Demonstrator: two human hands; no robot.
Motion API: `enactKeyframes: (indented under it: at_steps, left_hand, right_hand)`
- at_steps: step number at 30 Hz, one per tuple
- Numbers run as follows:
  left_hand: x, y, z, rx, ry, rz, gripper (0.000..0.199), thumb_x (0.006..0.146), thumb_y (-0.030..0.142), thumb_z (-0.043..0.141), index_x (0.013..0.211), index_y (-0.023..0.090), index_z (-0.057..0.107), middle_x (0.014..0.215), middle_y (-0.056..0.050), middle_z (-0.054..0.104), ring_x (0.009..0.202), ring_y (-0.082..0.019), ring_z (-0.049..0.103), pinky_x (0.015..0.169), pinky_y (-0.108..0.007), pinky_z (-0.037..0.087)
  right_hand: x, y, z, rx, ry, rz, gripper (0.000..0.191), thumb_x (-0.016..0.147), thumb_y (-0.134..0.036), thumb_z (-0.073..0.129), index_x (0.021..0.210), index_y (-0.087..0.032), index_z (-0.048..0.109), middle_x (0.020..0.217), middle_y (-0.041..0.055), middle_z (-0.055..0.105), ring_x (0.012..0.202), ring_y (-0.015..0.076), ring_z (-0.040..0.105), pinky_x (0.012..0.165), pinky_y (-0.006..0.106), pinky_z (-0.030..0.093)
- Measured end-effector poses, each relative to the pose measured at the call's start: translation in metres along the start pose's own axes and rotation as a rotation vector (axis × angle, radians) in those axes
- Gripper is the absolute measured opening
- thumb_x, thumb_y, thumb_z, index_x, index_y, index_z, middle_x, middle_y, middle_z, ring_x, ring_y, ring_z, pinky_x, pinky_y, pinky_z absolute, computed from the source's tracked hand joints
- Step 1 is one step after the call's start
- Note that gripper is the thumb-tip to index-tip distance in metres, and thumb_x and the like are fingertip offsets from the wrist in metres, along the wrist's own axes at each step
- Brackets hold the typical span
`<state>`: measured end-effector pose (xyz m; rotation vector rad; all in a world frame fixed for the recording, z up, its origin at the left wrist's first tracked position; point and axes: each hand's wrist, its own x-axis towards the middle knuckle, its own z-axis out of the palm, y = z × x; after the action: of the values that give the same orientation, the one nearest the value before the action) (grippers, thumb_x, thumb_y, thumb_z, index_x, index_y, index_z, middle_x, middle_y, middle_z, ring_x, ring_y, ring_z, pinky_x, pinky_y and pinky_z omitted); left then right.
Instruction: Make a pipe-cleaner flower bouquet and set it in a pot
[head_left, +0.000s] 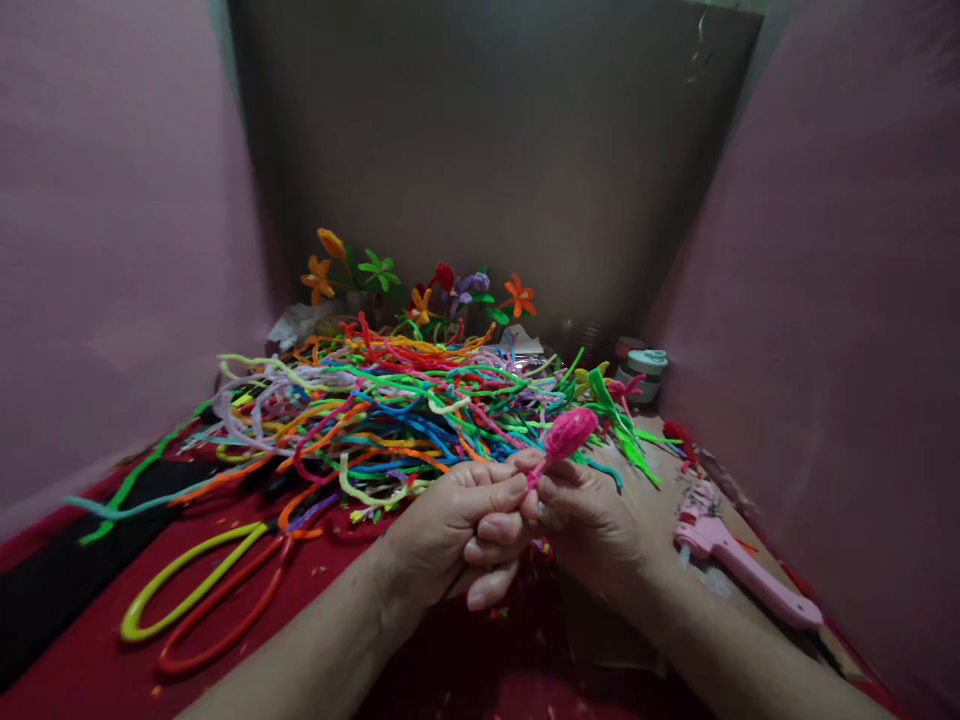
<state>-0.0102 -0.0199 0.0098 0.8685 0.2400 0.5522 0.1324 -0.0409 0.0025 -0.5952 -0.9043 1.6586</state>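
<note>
A pink pipe-cleaner flower bud [570, 434] is held up in front of me, tilted to the right, its short stem pointing down to the left. My left hand [487, 520] pinches the lower end of the stem between thumb and forefinger, the other fingers curled. My right hand [581, 505] grips the same stem from the other side, just under the bud. Part of the right fingers is hidden behind the stem and the left hand. Just beyond both hands lies a large heap of coloured pipe cleaners [405, 400].
Scissors with yellow and red handles [225, 590] lie at left on the red cloth [315, 640]. A pink glue gun [742, 565] rests at right on cardboard. Finished pipe-cleaner flowers [379, 270] stand behind the heap. A lidded jar [646, 375] is at back right. Pink walls flank both sides.
</note>
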Motion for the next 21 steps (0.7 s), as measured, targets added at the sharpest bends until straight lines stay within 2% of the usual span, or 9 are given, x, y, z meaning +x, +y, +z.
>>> enactKeyframes:
  at_steps: [2,4,7,9,11,17,19,21]
  left_hand:
    - [0.0,0.002,0.003,0.124,0.056,-0.007,0.019,0.084,0.03,0.047,0.074,0.015,0.053,0.044,0.01,0.028,0.03,-0.003,0.017,0.028,-0.016,0.034]
    - [0.0,0.002,0.007,0.424,0.213,0.052,0.024,0.085,0.034,0.045,0.071,0.016,0.052,0.044,0.009,0.032,0.032,-0.004,0.025,0.031,-0.017,0.033]
    - [0.001,-0.004,0.011,1.107,0.488,0.316,0.025,0.086,0.031,0.042,0.068,0.016,0.051,0.053,0.004,0.046,0.044,-0.008,0.043,0.044,-0.02,0.036]
    - [0.0,-0.011,0.008,1.52,0.558,0.502,0.021,0.087,0.027,0.041,0.075,0.016,0.054,0.062,0.0,0.054,0.055,-0.011,0.051,0.053,-0.023,0.039]
    - [0.0,-0.017,0.003,1.793,0.561,0.599,0.02,0.089,0.024,0.038,0.081,0.016,0.054,0.068,-0.003,0.059,0.061,-0.014,0.056,0.058,-0.026,0.041]
    - [-0.001,-0.021,0.0,2.211,0.608,0.65,0.017,0.087,0.016,0.038,0.08,0.017,0.053,0.063,-0.003,0.058,0.055,-0.019,0.055,0.049,-0.028,0.039]
    - [-0.001,-0.02,0.0,2.259,0.605,0.649,0.015,0.085,0.013,0.039,0.08,0.016,0.053,0.06,-0.003,0.057,0.053,-0.019,0.054,0.047,-0.028,0.037]
    - [0.0,-0.02,-0.001,2.197,0.583,0.638,0.015,0.084,0.012,0.04,0.082,0.015,0.054,0.062,-0.004,0.058,0.054,-0.019,0.054,0.048,-0.028,0.037]
  right_hand:
    - [0.001,0.001,-0.001,0.009,0.025,0.004,0.014,0.062,-0.021,0.074,0.072,-0.015,0.067,0.051,-0.0042,0.052,0.046,0.0046,0.04,0.047,0.017,0.032]
    - [0.002,0.002,-0.004,0.01,0.05,-0.013,0.008,0.065,-0.019,0.071,0.07,-0.016,0.066,0.056,-0.0032,0.054,0.048,0.0053,0.042,0.049,0.018,0.034]
    - [0.004,0.004,-0.007,0.018,0.093,-0.049,0.005,0.067,-0.016,0.069,0.072,-0.016,0.066,0.061,-0.0026,0.057,0.052,0.0064,0.046,0.052,0.019,0.037]
    - [0.004,0.004,-0.007,0.008,0.129,-0.059,0.007,0.067,-0.013,0.069,0.073,-0.016,0.066,0.063,-0.0028,0.058,0.054,0.0064,0.047,0.054,0.018,0.037]
    - [0.003,0.006,-0.007,-0.012,0.146,-0.07,0.008,0.067,-0.013,0.069,0.075,-0.016,0.067,0.064,-0.0029,0.058,0.055,0.0062,0.048,0.056,0.018,0.038]
    - [0.002,0.011,-0.01,-0.095,0.186,-0.088,0.006,0.068,-0.017,0.069,0.073,-0.015,0.066,0.066,-0.002,0.06,0.06,0.0086,0.051,0.058,0.02,0.039]
    - [0.002,0.012,-0.011,-0.124,0.204,-0.083,0.008,0.068,-0.019,0.07,0.074,-0.016,0.067,0.065,-0.002,0.06,0.06,0.0089,0.051,0.057,0.02,0.039]
    - [0.003,0.012,-0.01,-0.149,0.196,-0.073,0.01,0.069,-0.021,0.07,0.077,-0.016,0.068,0.066,-0.0018,0.061,0.061,0.0092,0.05,0.058,0.021,0.039]
